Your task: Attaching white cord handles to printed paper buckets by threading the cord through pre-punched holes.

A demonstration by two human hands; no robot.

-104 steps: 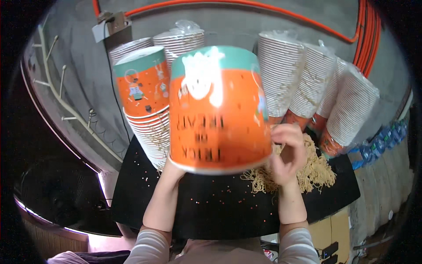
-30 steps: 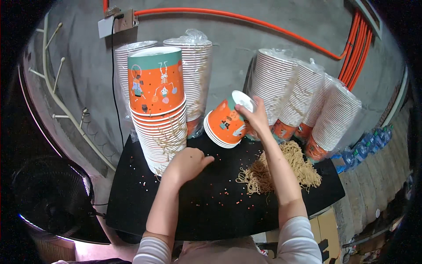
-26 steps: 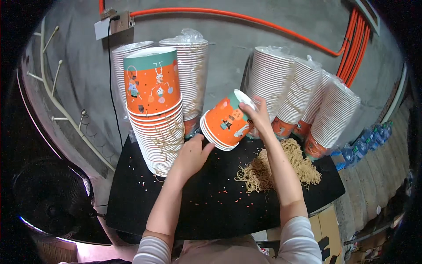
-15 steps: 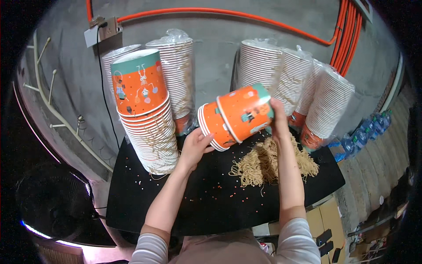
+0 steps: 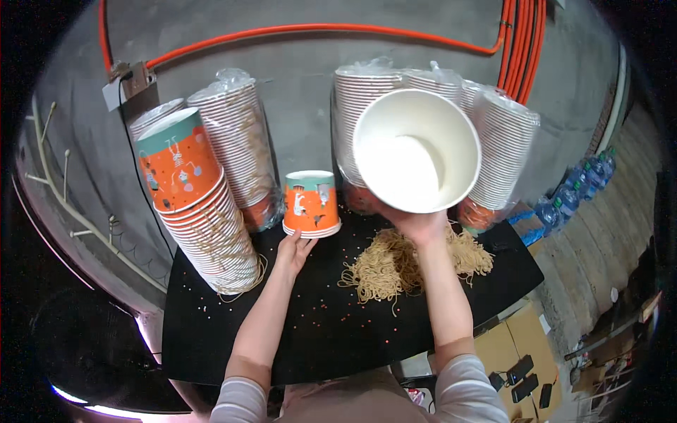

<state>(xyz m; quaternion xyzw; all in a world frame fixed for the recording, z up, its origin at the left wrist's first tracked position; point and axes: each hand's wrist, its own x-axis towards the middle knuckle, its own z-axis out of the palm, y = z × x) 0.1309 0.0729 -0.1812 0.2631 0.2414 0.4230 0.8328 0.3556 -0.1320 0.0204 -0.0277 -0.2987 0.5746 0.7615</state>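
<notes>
My right hand grips a single paper bucket from below, lifted with its white open inside turned toward me. Some of my right fingers are hidden behind it. My left hand is closed on the rim of a short stack of orange paper buckets with green bases, held upside down. Whether that stack touches the table cannot be told. To its left leans a tall nested stack of buckets with tan cords along it. A heap of tan cord lies below my right hand.
Plastic-wrapped bucket stacks stand at the back left, and several more at the back right. Tiny bits dot the black table. Water bottles stand on the floor to the right. A fan is at the left.
One bucket has come off the short stack; my right hand has turned it mouth toward me. My left hand has tipped the remaining stack upside down. The view has shifted to the right.
</notes>
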